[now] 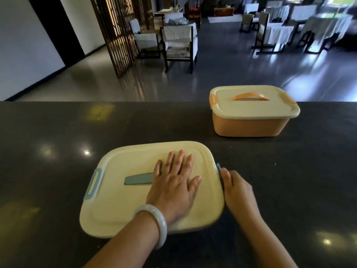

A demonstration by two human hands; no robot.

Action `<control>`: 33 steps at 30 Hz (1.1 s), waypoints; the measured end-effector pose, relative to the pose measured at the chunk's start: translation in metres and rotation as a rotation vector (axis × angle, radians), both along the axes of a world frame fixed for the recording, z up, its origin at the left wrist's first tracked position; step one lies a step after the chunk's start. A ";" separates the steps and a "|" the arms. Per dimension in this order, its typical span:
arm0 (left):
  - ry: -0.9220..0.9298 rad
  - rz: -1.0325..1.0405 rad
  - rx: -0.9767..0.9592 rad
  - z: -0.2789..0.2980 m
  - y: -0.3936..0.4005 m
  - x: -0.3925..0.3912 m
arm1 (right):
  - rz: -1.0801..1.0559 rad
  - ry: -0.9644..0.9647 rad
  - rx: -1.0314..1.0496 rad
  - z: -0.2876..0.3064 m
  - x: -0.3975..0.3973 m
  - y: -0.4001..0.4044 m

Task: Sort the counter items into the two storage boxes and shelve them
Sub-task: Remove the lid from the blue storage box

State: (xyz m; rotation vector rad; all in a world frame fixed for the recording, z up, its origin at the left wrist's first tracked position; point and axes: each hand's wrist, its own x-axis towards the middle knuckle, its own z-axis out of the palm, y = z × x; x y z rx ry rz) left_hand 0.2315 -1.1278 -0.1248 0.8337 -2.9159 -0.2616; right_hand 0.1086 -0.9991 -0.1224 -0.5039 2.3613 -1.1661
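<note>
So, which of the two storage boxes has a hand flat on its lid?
The near box with blue latches: the left hand lies flat on it. The orange box is untouched.

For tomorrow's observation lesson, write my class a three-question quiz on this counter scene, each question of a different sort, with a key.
1. True or false: the orange box has its lid off.
2. Which hand lies flat on the near box's lid? A) left hand B) right hand C) neither
3. Fill in: the right hand is at the lid's blue ____.

Key: 1. false; 2. A; 3. latch
</note>
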 end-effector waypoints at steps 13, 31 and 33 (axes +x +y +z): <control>0.226 0.481 0.099 0.035 -0.054 0.130 | 0.721 0.681 -0.026 0.030 0.101 -0.104; 0.232 0.547 0.195 0.022 -0.097 0.159 | 0.870 0.888 0.241 0.005 0.128 -0.149; 0.213 0.519 0.163 0.020 -0.101 0.158 | 0.874 0.881 0.247 0.006 0.128 -0.150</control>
